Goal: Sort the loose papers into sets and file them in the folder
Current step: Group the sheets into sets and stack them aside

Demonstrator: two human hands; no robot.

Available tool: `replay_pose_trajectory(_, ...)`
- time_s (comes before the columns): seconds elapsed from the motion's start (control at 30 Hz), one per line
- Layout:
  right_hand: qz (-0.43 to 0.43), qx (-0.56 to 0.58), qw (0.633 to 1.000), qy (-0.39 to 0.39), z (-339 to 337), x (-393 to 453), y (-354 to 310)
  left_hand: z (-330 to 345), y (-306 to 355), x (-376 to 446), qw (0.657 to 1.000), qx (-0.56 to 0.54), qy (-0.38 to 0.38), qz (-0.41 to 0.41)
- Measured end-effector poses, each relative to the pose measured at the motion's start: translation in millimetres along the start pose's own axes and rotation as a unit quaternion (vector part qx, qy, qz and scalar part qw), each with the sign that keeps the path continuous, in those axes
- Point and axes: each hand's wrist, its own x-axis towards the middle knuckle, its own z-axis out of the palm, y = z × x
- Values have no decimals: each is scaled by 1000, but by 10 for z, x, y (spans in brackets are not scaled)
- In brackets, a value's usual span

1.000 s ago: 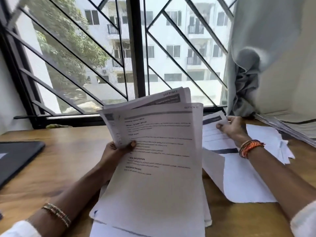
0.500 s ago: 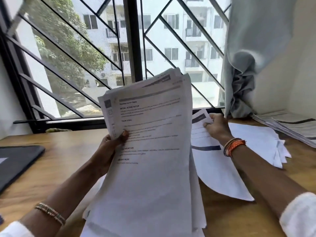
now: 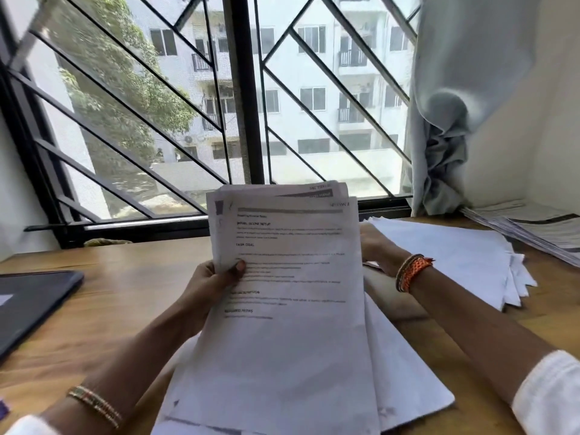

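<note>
- Where the wooden desk [image 3: 131, 296] meets the left frame edge, a dark folder [image 3: 31, 309] lies flat on the wood, well apart from the papers.
- Left forearm comes up from the lower left; a beaded bracelet [image 3: 94, 405] sits on the wrist, a white sleeve [image 3: 28, 426] behind it.
- Left hand [image 3: 208, 285] grips the held sheaf of papers [image 3: 288, 309] at its left edge: thumb [image 3: 235, 269] presses on the printed front page, other fingers curl behind, out of sight.
- Sheaf is raised off the desk, tilted toward the camera, front page printed with headed text; further page tops fan out behind its upper edge.
- Under the sheaf's right side, more white sheets [image 3: 408, 381] lie on the desk.
- Right hand [image 3: 376, 251] sits just beyond the sheaf's right edge, its fingers hidden behind the pages; whether spread or pinching, cannot tell. An orange thread band [image 3: 412, 271] circles the wrist.
- Right of that hand, a stack of blank-faced sheets [image 3: 455, 259] lies fanned on the desk.
- Far right corner: a pile of printed papers [image 3: 539, 227] against the wall, below a bunched grey curtain [image 3: 445, 152].
- Behind everything, a window with black diagonal grille [image 3: 241, 89].
</note>
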Motion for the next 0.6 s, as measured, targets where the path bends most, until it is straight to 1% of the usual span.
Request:
replay_pose_trajectory(0.03, -15, 59, 998, 19, -20, -1, -57, 10, -30, -10, 1000, 18, 9, -2)
replay_pose_trajectory(0.07, -14, 136, 990, 16, -52, -3, -105, 17, -62, -14, 999, 27, 22, -3)
replay_pose_trajectory(0.13, -11, 240, 970, -28, -115, -23, -177, 54, -97, -20, 998, 34, 48, -3)
replay_pose_trajectory(0.2, -41, 233, 971, -35, -135, -4, -171, 80, -107, -28, 997, 46, 62, -3)
replay_pose_trajectory(0.3, -83, 215, 973, 5, -105, 14, -116, 94, -107, -38, 996, 58, 67, -4)
replay_pose_trajectory(0.5, -101, 194, 976, 6, -83, 0, -98, 86, -106, -48, 998, 39, 54, -14)
replay_pose_trajectory(0.6, -108, 207, 972, 7, -93, -12, -110, 86, -91, -52, 999, 21, 46, -12)
